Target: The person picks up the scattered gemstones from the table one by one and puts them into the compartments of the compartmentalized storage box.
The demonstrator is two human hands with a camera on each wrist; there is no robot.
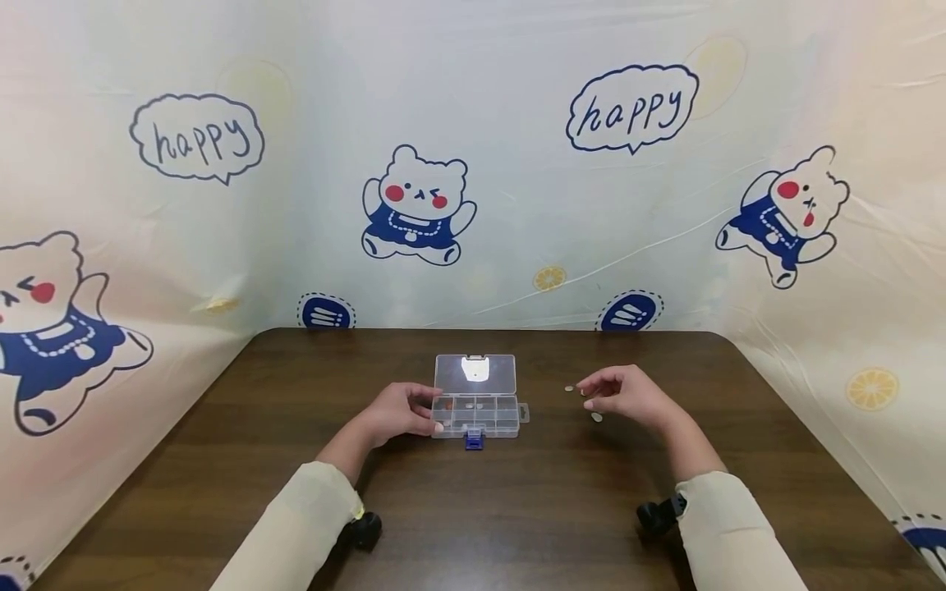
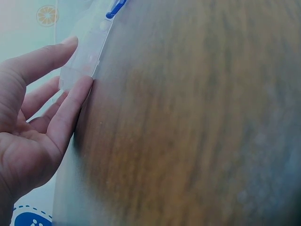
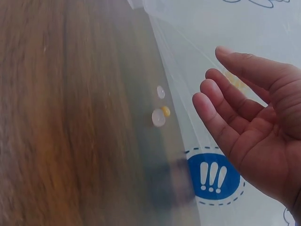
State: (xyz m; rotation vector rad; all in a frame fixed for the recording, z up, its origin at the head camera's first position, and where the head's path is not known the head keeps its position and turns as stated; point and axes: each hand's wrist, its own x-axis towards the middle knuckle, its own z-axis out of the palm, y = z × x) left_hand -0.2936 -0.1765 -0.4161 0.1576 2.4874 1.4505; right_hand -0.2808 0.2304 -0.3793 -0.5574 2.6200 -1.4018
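Note:
A clear plastic compartment box (image 1: 507, 425) lies on the table with its lid (image 1: 452, 373) raised at the back. A blue latch (image 1: 474, 442) juts from its front. Small reddish and pale pieces sit in several compartments. My left hand (image 1: 399, 410) grips the box's left end, thumb near the front corner and fingers farther back. To the right of the box, my right hand (image 1: 628, 396) hovers near small loose pieces, its fingers bent and apart, holding nothing. The right wrist view shows two whitish discs, one larger (image 3: 158, 118) and one smaller (image 3: 161, 92), beside a yellow piece (image 3: 166, 111).
The brown wooden table (image 1: 532, 509) reaches back to a patterned cloth (image 1: 510, 213) hanging behind and along both sides. A clear hanging tab (image 1: 524, 412) sticks out from the box's right end. Dark devices are strapped at both wrists.

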